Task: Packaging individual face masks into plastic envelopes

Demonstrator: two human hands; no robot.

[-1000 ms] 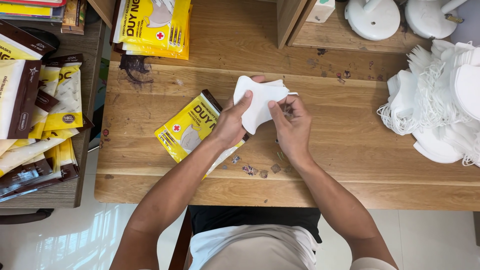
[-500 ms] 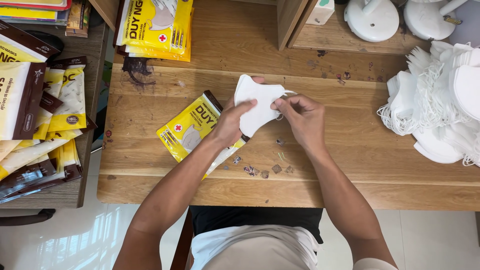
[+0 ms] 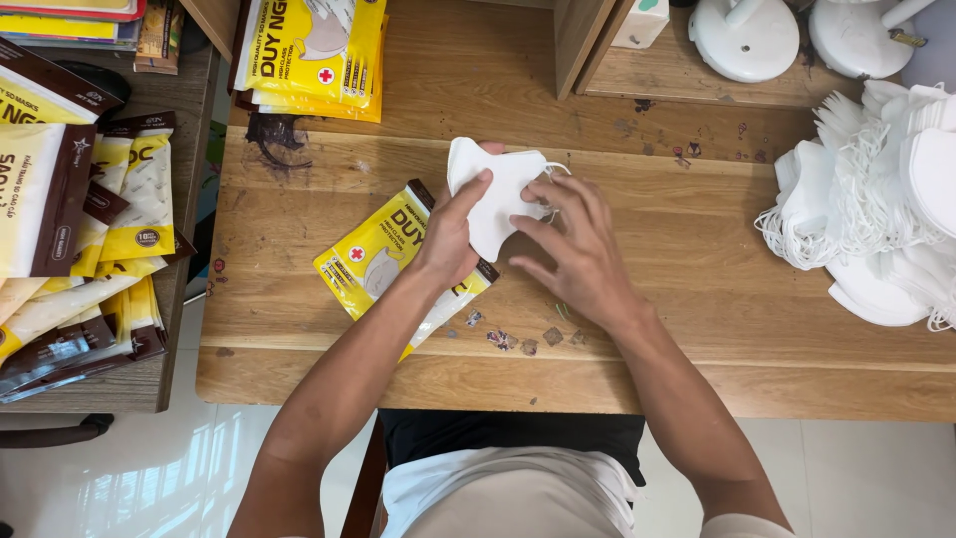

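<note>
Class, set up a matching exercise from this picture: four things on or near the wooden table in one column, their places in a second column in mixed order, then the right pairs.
Things:
1. white face mask
2. yellow pouch
3. pile of white masks
4. stack of yellow packets

Places:
A. far right of the table
B. held between both hands
C. top left of the table
D. flat on the table under the left forearm

Pairs: 1-B, 2-D, 3-A, 4-C
</note>
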